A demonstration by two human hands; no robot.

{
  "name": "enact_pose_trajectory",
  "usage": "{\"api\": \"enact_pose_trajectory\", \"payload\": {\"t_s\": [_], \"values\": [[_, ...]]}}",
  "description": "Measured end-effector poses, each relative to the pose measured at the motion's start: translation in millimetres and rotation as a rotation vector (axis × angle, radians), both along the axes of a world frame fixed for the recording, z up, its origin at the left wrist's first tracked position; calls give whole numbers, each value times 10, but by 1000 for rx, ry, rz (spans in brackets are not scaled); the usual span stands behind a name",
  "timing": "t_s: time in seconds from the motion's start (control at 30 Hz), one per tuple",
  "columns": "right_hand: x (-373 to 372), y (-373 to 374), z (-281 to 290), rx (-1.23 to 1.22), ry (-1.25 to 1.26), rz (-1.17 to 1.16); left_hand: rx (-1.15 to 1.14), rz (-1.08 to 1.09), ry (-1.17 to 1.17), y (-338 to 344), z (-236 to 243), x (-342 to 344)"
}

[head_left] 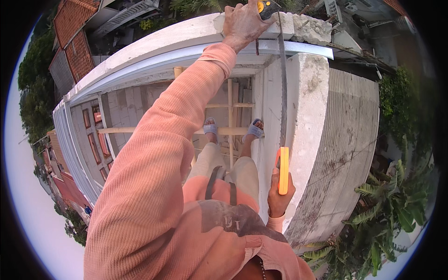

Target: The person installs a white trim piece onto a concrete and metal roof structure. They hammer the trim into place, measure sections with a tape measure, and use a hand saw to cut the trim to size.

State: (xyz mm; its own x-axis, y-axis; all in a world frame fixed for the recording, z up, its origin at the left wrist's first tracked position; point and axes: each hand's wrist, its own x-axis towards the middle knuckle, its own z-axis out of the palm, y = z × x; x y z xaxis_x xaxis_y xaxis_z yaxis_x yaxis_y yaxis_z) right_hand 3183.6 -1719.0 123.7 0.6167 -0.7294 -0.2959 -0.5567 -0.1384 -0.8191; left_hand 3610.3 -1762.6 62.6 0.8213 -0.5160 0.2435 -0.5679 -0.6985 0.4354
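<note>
My left hand [240,27] reaches far forward to the top of the white block wall [186,35]. Its thumb and forefinger close around a black and yellow tape measure [267,8], partly cut off by the upper edge of the view. In my right hand [279,193], nearer my body, is the orange-yellow handle of a handsaw [283,170]. The saw's long dark blade [282,88] points away from me and crosses the wall top just right of my left hand. Whether its teeth touch the block cannot be made out.
A silvery metal beam [308,49] runs along the wall's inner side. My sandalled feet [254,129] stand on wooden poles [228,131] high above the floor. Another block wall [311,88] and a corrugated roof [347,140] lie to the right, with plants [378,219] beyond.
</note>
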Motion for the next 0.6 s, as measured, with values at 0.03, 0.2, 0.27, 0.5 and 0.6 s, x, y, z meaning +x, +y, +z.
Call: {"api": "enact_pose_trajectory", "payload": {"t_s": [0.03, 0.2, 0.27, 0.5, 0.6], "values": [[-7, -14, 21, 11, 37, 13, 1, 4, -12, 1, -3, 5], [974, -366, -377, 27, -106, 0, -33, -30, -20, -59, -47, -81], [1329, -569, -394, 50, -108, -23, 6, -17, 44, -92, -47, -65], [455, -190, -6, 83, -17, -60, 44, -1, 51, 1, -15, -70], [451, -230, 121, 87, 3, -35, 37, -1, 59, -10, 4, -33]]}}
